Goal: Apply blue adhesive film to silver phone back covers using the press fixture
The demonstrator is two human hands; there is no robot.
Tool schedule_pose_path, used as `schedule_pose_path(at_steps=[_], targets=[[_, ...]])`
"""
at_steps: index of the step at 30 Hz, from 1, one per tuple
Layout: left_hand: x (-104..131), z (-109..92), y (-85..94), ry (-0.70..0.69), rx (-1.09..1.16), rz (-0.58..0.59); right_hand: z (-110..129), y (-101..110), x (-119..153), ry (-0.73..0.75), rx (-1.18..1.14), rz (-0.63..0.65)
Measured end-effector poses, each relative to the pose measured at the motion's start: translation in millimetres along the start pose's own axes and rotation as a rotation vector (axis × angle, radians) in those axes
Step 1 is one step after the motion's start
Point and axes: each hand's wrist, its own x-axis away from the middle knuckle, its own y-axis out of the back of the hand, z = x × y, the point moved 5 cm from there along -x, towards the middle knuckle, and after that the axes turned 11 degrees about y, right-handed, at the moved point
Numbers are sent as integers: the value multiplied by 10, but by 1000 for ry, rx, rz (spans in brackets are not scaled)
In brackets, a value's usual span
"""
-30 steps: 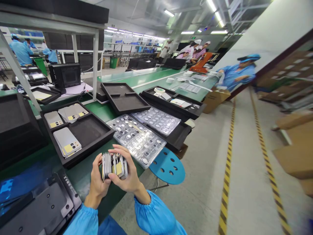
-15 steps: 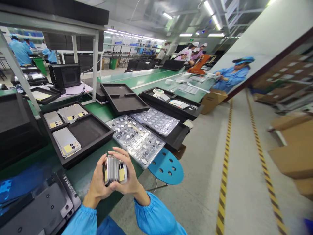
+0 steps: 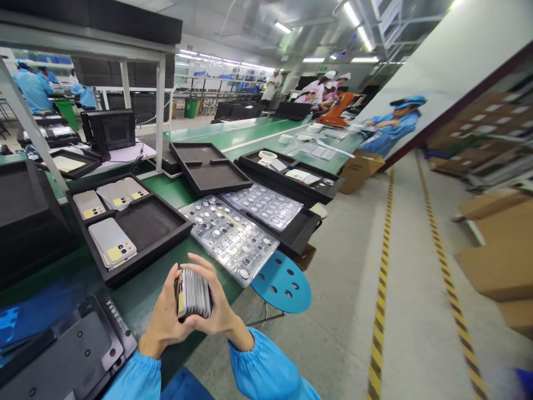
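Between my two hands stands a stack of phone back covers (image 3: 195, 293), edges facing up, with a yellow label showing at its left end. My left hand (image 3: 164, 316) grips the stack's left side, and my right hand (image 3: 214, 300) wraps around its right side. Just beyond them lies a black foam tray (image 3: 156, 225) holding more silver phone covers (image 3: 111, 241) with yellow labels. To the right of that tray, a clear plastic blister tray (image 3: 231, 239) carries rows of small oval parts.
A dark metal fixture (image 3: 62, 355) sits at lower left beside blue film. Farther back are another black tray (image 3: 208, 166) and a tray with tape and white pieces (image 3: 291, 175). A blue stool (image 3: 283, 283) stands right of the bench. A co-worker in blue (image 3: 391, 125) sits farther off.
The stack has turned in my hands: the yellow-labelled cover at its right end no longer shows, and the edges look packed closer together. My hands have stayed in nearly the same place.
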Motion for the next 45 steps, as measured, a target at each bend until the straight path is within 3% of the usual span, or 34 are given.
schedule_pose_path(at_steps=[8, 17, 21, 25, 35, 45], targets=[[63, 50, -52, 10, -100, 80, 23, 104, -22, -72, -74, 80], [41, 27, -100, -4, -52, 23, 61, 46, -67, -57, -114, 110], [65, -53, -86, 62, 4, 22, 29, 38, -107, -63, -129, 138], [77, -118, -66, 185, 125, 102, 8, 47, -83, -110, -184, 165], [18, -129, -10, 198, 163, 109, -166, -56, 288, -313, -374, 74], [37, -85, -52, 202, 80, 149, -192, -48, 289, -323, -389, 53]])
